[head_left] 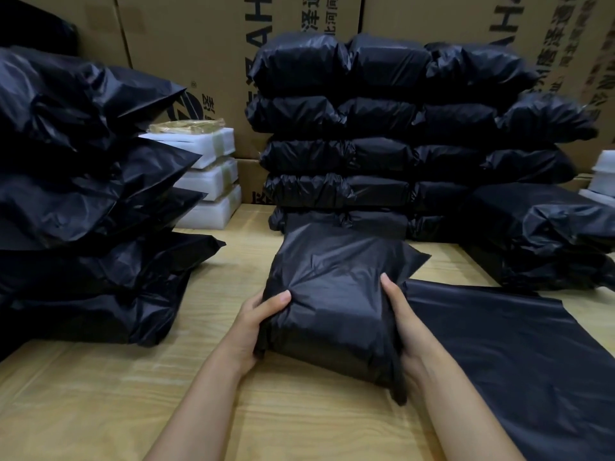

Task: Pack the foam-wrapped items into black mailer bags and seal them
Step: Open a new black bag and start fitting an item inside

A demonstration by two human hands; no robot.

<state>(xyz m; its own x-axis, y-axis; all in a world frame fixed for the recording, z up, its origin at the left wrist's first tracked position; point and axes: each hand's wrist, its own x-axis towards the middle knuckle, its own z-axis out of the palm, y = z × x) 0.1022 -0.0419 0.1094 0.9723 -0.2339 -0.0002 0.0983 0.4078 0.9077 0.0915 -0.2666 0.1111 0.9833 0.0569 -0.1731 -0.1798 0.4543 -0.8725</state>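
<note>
A filled black mailer bag [332, 301] lies on the wooden table [100, 394] in front of me, its far end tapering toward the back. My left hand [256, 331] grips its left near corner, thumb on top. My right hand [402, 321] holds the right side, thumb lying along the bag's edge. Flat empty black mailer bags [506, 361] are spread on the table to the right, partly under the held bag. White foam-wrapped items [213, 181] stand stacked at the back left.
Packed black bags are piled high at the left [73, 194], in rows at the back centre [399, 134], and at the right [545, 241]. Cardboard boxes [199, 44] form a wall behind. More white foam [604, 181] shows at the right edge.
</note>
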